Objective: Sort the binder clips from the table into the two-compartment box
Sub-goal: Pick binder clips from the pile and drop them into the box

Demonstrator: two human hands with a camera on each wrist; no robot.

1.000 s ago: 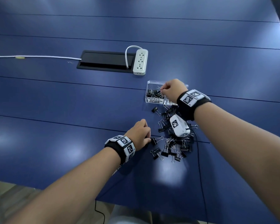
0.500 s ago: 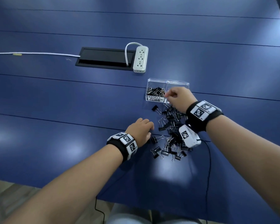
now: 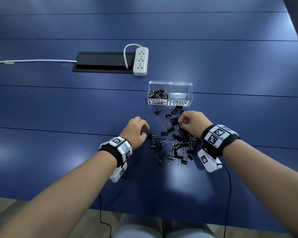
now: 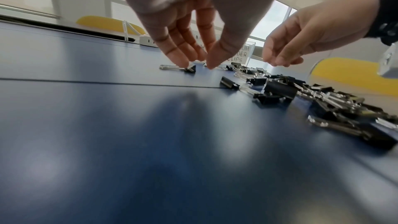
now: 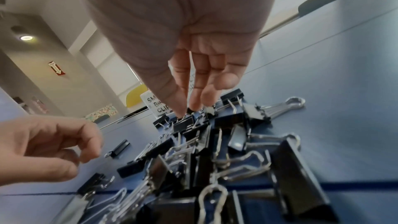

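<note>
Binder clips (image 3: 176,143) lie in a loose black heap on the blue surface (image 3: 58,109), just in front of the clear two-compartment box (image 3: 170,93). Box left compartment, labelled SMALL BINDER CLIPS, holds a bunch of small clips (image 3: 158,94); right compartment, labelled MEDIUM BINDER CLIPS, looks bare inside. A few clips sit right against the box front.

Left hand (image 3: 136,131) hovers at the left edge of the heap, fingers pointing down, narrow gap between thumb and fingers. In the left wrist view its fingertips (image 4: 180,60) touch a lone small clip (image 4: 178,69) lying flat on the surface; thumb is just beside it, not clearly closed on it.

Right hand (image 3: 192,125) is over the far part of the heap, fingers curled downward. In the right wrist view thumb and fingertips (image 5: 180,108) come down on a black clip (image 5: 185,124) at the top of the pile, pinching at its wire handles.

White power strip (image 3: 141,61) and black cable hatch (image 3: 103,61) sit further back, well apart from the box. White cable (image 3: 33,61) runs left from the hatch.
</note>
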